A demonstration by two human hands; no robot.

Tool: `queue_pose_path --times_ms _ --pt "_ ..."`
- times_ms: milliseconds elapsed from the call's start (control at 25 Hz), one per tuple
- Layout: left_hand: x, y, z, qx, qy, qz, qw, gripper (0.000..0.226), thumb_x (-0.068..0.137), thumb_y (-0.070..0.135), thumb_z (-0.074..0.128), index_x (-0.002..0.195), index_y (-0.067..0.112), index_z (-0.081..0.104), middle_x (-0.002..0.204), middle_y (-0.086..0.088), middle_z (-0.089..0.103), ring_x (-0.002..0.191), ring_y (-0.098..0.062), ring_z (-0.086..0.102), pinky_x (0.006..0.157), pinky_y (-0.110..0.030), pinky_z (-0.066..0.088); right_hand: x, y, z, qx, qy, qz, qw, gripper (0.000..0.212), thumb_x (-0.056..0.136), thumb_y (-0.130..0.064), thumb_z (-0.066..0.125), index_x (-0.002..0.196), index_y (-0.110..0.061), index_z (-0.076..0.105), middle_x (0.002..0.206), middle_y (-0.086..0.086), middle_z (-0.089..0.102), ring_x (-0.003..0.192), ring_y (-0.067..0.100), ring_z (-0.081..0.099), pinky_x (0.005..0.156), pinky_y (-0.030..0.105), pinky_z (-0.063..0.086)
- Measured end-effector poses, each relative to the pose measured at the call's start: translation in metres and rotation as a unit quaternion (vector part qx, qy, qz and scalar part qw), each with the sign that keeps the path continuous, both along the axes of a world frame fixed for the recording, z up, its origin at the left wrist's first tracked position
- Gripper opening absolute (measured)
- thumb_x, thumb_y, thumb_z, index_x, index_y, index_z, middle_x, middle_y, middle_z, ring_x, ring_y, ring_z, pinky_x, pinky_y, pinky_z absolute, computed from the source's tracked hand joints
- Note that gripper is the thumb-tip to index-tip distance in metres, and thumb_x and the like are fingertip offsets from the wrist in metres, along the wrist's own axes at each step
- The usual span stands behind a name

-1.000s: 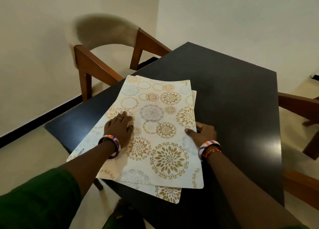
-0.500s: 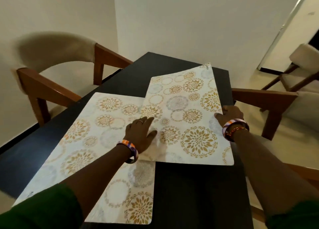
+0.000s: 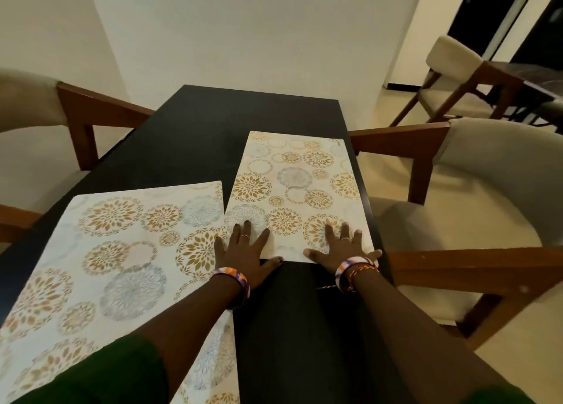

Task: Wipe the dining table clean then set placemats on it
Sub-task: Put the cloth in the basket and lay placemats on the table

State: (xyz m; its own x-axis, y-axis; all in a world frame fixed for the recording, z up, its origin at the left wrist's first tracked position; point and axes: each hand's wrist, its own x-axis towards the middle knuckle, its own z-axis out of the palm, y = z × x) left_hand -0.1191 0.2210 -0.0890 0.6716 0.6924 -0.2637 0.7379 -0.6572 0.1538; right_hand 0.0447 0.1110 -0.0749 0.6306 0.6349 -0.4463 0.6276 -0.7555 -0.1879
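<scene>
Two cream placemats with gold and grey floral circles lie on the dark dining table [image 3: 195,135]. The left placemat [image 3: 115,251] covers the near left side. The right placemat [image 3: 298,190] lies lengthwise along the right edge, its left edge touching the other mat's far right corner. My left hand [image 3: 243,248] rests flat, fingers spread, across the right mat's near left corner and the left mat's edge. My right hand [image 3: 338,245] presses flat on the right mat's near right corner. Neither hand grips anything.
Wooden chairs with beige padding stand at the left [image 3: 76,114] and right [image 3: 475,172] of the table. Another chair [image 3: 451,77] and a dark table [image 3: 530,77] stand at the far right. A pale wall lies beyond the table's far end.
The top placemat was slid off the stack to the right and now lies straight along the right edge. Both hands moved with it and lie flat on its near end.
</scene>
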Motion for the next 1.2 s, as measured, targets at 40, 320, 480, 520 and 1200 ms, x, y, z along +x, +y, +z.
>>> queue_pose_path --times_ms 40,320,480,520,1200 --pt "0.004 0.002 -0.001 -0.002 -0.004 -0.001 1.0 0.075 0.087 0.068 0.029 0.148 0.037 -0.001 0.158 -0.003 -0.015 0.146 -0.023 -0.012 0.114 -0.055 -0.002 0.006 0.003 0.0 -0.003 0.003 -0.004 1.0 0.09 0.081 -0.074 0.036 0.147 -0.036 -0.01 0.157 -0.001 -0.019 0.144 0.031 -0.016 0.106 0.071 -0.001" --pt "0.033 0.012 -0.005 0.015 -0.034 -0.009 0.999 0.073 0.087 0.068 0.026 0.148 0.037 0.001 0.159 -0.002 -0.01 0.146 -0.022 -0.01 0.115 -0.053 -0.003 0.033 0.01 0.002 0.01 0.007 -0.027 1.0 0.091 0.081 -0.072 0.043 0.148 -0.036 -0.008 0.157 -0.002 -0.019 0.144 0.03 -0.016 0.109 0.069 -0.001" --pt "0.033 0.007 -0.011 0.037 -0.095 -0.004 0.995 0.067 0.09 0.063 0.024 0.149 0.033 0.009 0.159 -0.004 -0.003 0.147 -0.021 -0.006 0.119 -0.041 -0.003 0.043 0.013 0.002 0.007 0.02 -0.017 1.0 0.092 0.082 -0.069 0.045 0.148 -0.034 -0.008 0.156 0.001 -0.02 0.144 0.031 -0.018 0.114 0.059 -0.003" --pt "0.033 0.006 -0.012 0.039 -0.112 0.0 0.993 0.066 0.091 0.062 0.025 0.148 0.032 0.013 0.159 -0.005 0.0 0.147 -0.021 -0.003 0.119 -0.039 -0.001 0.045 0.013 0.002 0.007 0.023 -0.013 1.0 0.092 0.082 -0.068 0.046 0.148 -0.034 -0.008 0.156 0.001 -0.02 0.143 0.031 -0.018 0.114 0.058 -0.003" --pt "0.033 0.007 -0.012 0.027 -0.136 0.004 0.99 0.061 0.093 0.056 0.027 0.148 0.033 0.014 0.159 -0.002 0.0 0.147 -0.018 -0.006 0.118 -0.035 -0.004 0.043 0.012 0.002 0.011 -0.001 -0.012 1.0 0.092 0.081 -0.069 0.045 0.149 -0.033 -0.006 0.158 0.002 -0.016 0.144 0.032 -0.013 0.114 0.06 0.001"
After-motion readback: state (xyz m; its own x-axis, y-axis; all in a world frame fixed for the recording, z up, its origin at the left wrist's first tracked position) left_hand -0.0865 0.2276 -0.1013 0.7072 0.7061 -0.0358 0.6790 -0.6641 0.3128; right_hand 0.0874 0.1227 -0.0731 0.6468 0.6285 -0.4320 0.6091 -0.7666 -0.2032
